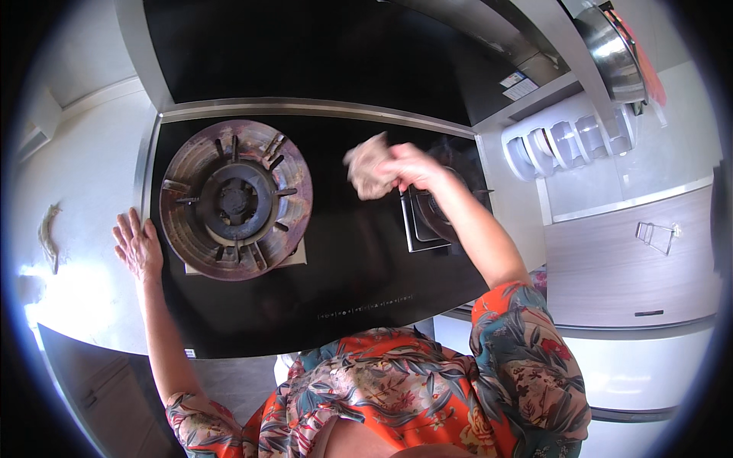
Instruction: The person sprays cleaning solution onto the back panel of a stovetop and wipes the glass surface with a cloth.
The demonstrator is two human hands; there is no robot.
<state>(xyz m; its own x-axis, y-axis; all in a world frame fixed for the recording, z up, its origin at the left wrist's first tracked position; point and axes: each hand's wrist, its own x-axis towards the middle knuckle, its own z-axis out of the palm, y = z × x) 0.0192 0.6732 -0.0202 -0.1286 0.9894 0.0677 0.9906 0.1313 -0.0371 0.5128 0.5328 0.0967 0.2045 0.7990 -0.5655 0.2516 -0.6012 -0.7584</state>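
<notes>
My right hand point(413, 166) grips a crumpled beige cloth point(370, 166) over the right part of the black glass cooktop point(349, 252); motion blurs the cloth. Under my right forearm lies the right burner point(429, 214), partly hidden, with a square metal frame around it. My left hand point(139, 243) rests with spread fingers on the white countertop, at the cooktop's left edge, holding nothing. Beside it stands the large left gas burner point(233, 200) with a round, stained metal wind guard point(292, 229) and pan supports.
A grey, twisted cloth-like item point(49, 237) lies on the white counter point(97, 172) at far left. A black panel point(315, 51) in a metal frame rises behind the cooktop. On the right are a white rack point(564, 143), a steel pot point(613, 57) and a wire stand point(657, 237).
</notes>
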